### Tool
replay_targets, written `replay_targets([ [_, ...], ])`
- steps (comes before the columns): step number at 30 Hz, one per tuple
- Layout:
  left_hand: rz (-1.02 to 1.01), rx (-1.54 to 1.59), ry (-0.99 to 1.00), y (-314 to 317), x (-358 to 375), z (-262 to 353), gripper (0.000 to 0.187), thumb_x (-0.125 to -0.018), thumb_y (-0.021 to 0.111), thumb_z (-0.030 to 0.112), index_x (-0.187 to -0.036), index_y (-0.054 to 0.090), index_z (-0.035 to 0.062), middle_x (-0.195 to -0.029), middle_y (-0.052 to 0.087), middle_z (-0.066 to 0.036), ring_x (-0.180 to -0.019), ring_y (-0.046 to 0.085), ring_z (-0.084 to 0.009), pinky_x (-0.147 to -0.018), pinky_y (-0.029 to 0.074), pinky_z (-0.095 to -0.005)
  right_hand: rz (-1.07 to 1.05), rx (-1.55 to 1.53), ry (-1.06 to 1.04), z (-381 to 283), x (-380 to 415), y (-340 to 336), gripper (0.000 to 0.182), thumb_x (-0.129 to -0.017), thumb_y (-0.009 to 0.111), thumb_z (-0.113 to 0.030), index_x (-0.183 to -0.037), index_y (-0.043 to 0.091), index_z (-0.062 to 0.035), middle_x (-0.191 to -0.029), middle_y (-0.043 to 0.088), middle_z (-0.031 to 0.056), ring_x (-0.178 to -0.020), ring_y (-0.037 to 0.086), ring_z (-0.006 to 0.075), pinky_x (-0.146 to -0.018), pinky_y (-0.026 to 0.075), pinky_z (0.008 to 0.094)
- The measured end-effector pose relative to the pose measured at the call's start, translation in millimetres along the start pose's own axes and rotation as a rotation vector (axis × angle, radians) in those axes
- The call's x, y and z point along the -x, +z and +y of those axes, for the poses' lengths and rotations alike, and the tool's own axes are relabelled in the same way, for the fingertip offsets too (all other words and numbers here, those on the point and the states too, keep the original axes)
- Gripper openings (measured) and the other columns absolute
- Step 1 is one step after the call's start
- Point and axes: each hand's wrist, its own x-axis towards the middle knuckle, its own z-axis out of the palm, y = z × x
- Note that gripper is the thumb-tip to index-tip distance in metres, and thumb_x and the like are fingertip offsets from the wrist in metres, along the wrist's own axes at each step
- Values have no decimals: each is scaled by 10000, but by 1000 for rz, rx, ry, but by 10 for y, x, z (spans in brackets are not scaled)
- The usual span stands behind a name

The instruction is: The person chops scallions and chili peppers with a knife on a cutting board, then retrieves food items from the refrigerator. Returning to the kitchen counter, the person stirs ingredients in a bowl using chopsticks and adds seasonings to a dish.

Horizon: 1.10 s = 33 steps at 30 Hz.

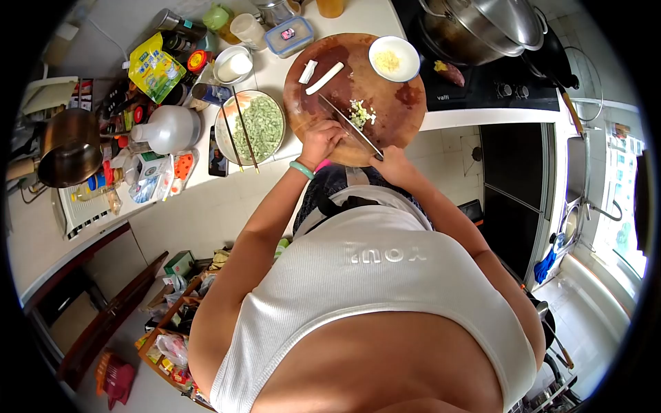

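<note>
My right hand (394, 166) is closed round the handle of a kitchen knife (350, 125). The blade slants up and left across a round wooden cutting board (303, 110). My left hand (322, 141), with a green bangle at the wrist, rests at the board's near left edge beside the blade. Its fingers are bent together, and what they hold is hidden. Just right of the blade lies a small heap of chopped scallion (361, 115). Two white scallion pieces, one long (324, 78) and one short (308, 71), lie farther back. A white bowl (413, 58) of pale minced bits sits at the board's back right.
Left of the board stands a large bowl (279, 141) of green chopped filling with chopsticks (244, 131) across it. Beside it lies a phone (217, 151). Jars and bottles crowd the back left. A steel pot (475, 27) and a reddish tuber (449, 73) are on the stove at right.
</note>
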Motion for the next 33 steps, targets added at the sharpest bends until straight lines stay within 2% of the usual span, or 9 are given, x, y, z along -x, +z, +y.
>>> replay_targets([
  [10,11,57,-65,-18,-10,48,54,-708,729,89,-730,693,55,-795,652,-48,-714,632,-236,-647,507,-325,61,-19,59,-81,-161,156,443,-787,654,-342,-829,646,99,-860,620,327,-854,619,467,-785,512,481],
  [15,26,30,-75,28,29,-6,86,-694,762,115,-724,706,57,-800,669,-42,-705,640,-220,-649,512,-309,109,-24,-78,49,-172,224,437,-790,644,-335,-813,645,101,-810,618,324,-833,627,449,-780,511,486],
  [22,65,13,-133,55,75,29,93,-678,754,110,-720,689,58,-802,650,-45,-735,626,-233,-656,501,-327,25,-32,-51,46,60,20,423,-786,649,-306,-774,633,117,-777,601,330,-792,622,449,-737,509,482],
  [25,70,-2,-127,44,73,36,90,-682,751,111,-721,689,59,-794,648,-47,-733,625,-234,-653,500,-328,42,-82,-118,141,46,89,418,-780,658,-294,-760,626,123,-754,592,333,-782,617,455,-724,506,477],
  [33,45,-41,-153,6,40,74,123,-674,773,149,-715,708,54,-776,664,-54,-705,631,-225,-644,505,-322,11,-35,-50,-10,41,34,455,-779,657,-311,-766,617,142,-770,591,346,-802,618,457,-724,512,479],
])
